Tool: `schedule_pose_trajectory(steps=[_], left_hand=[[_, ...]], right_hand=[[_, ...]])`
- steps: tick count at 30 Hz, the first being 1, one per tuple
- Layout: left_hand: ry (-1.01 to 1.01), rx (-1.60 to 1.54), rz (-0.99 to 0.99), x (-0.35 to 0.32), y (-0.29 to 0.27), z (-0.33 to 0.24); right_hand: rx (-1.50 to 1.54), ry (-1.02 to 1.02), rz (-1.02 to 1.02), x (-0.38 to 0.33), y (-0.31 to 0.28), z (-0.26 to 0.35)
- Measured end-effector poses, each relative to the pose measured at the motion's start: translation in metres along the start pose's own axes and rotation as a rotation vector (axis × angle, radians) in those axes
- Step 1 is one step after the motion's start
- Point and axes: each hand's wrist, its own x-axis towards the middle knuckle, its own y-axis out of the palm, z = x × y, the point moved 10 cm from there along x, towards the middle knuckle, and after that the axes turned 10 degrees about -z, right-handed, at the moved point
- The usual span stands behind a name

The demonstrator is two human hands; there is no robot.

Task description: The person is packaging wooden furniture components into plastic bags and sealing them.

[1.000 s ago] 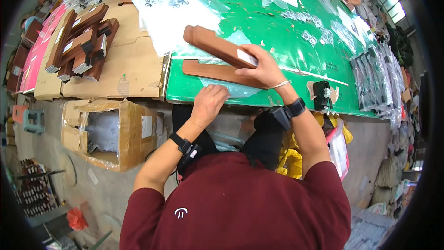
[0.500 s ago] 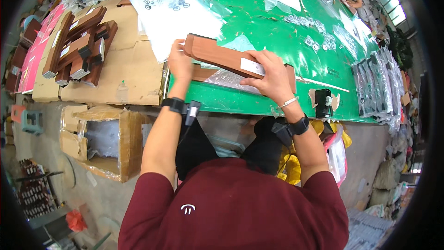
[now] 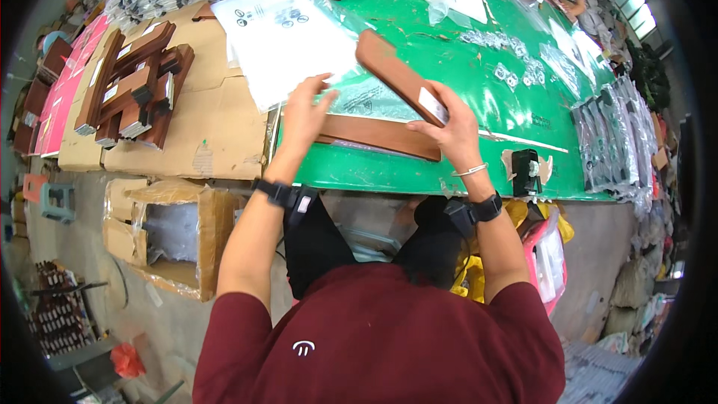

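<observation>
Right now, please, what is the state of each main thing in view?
White-labelled brown wooden bar: tilted, gripped by bare right hand
Long unlabelled-looking brown wooden bar: lying on green table
Bare left hand: empty, fingers apart
Brown cardboard box: open

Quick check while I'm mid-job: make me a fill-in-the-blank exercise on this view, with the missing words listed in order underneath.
1. The right hand grips a raised brown wooden bar whose label is coloured ____.
2. The second brown wooden bar lies over a tabletop coloured ____.
3. The open cardboard box stands to the ____ of the person's legs.
4. The thin bracelet is worn on the person's ____ side.

Missing words: white; green; left; right.
</observation>
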Motion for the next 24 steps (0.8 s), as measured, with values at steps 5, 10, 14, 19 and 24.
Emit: schedule_pose_trajectory(steps=[5, 10, 14, 19, 24], left_hand=[[0.175, 0.491, 0.218, 0.013, 0.123, -0.007], [-0.329, 0.0, 0.68, 0.017, 0.163, 0.039], [-0.103, -0.29, 0.529, 0.002, 0.105, -0.035], [0.664, 0.176, 0.335, -0.093, 0.058, -0.086], [0.598, 0.26, 0.248, -0.119, 0.053, -0.062]], right_hand=[[0.087, 0.143, 0.001, -0.017, -0.015, -0.038], [-0.007, 0.206, 0.009, -0.031, -0.034, -0.048], [-0.034, 0.156, -0.066, -0.018, -0.054, -0.058], [-0.067, 0.027, -0.055, 0.012, -0.043, -0.023], [-0.17, -0.302, -0.034, 0.007, 0.018, 0.032]])
